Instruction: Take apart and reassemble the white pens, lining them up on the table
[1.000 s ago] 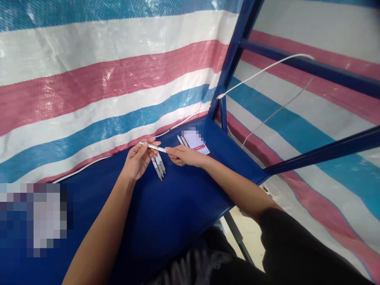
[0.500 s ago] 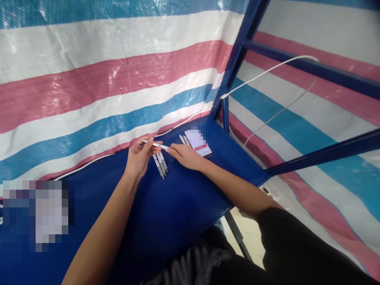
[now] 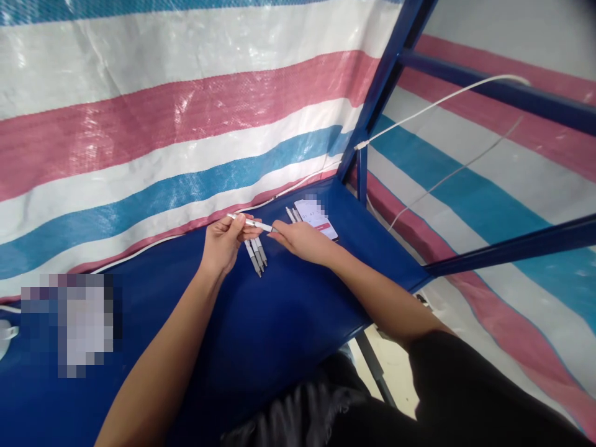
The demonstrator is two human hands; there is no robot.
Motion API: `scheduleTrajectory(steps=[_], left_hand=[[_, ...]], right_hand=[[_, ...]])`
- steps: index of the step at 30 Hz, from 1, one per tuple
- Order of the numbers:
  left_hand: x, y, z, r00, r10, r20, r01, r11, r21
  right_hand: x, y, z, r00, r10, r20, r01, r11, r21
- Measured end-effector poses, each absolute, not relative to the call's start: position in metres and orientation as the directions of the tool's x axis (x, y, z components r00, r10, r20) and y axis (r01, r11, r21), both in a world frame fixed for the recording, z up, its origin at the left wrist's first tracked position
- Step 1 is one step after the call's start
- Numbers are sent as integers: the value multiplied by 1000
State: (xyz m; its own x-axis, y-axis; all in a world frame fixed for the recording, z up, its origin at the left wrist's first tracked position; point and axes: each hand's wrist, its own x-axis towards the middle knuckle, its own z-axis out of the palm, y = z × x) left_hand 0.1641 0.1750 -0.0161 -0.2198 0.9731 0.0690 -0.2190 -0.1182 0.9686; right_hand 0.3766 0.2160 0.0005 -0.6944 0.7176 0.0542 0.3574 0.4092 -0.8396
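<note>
A white pen [image 3: 254, 223] is held level between my two hands above the blue table. My left hand [image 3: 220, 244] pinches its white barrel between thumb and fingers. At the pen's right end, my right hand [image 3: 302, 240] closes its fingertips around the grey grip part; the very tip is hidden by the fingers. Below my left hand lie three white-and-grey pens [image 3: 259, 257] side by side on the table, their upper ends partly covered by the hand. Past my right hand, more pens [image 3: 292, 215] lie beside a phone [image 3: 321, 225] with a lit, partly blurred screen.
The blue table [image 3: 279, 323] meets a striped plastic sheet [image 3: 186, 143] at the back. Dark blue frame bars [image 3: 512, 245] stand at the right, with a white cable [image 3: 433, 105] hanging over one. A pixelated patch covers something at the left, near a white object [image 3: 6, 335].
The pen has shifted slightly right between my hands, and its grey grip part now shows at my right fingertips. The whole view has moved a little.
</note>
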Motion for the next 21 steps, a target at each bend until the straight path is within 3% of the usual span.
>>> scheduleTrajectory(steps=[3, 10, 14, 18, 21], left_hand=[[168, 176, -22, -272, 962, 37, -231, -102, 967], [163, 179, -28, -319, 947, 34, -268, -125, 955], [160, 180, -32, -334, 942, 22, -295, -127, 947], [158, 180, -32, -333, 943, 23, -325, -138, 936], [156, 180, -33, -325, 945, 25, -320, -135, 938]], right_hand=[[379, 221, -1, -660, 734, 160, 390, 517, -762], [380, 233, -16, -567, 805, 173, 256, 372, -892], [380, 234, -19, -586, 807, 72, 260, 271, -927], [380, 236, -21, -550, 824, 133, 223, 298, -928], [378, 237, -24, -571, 820, 26, 203, 172, -964]])
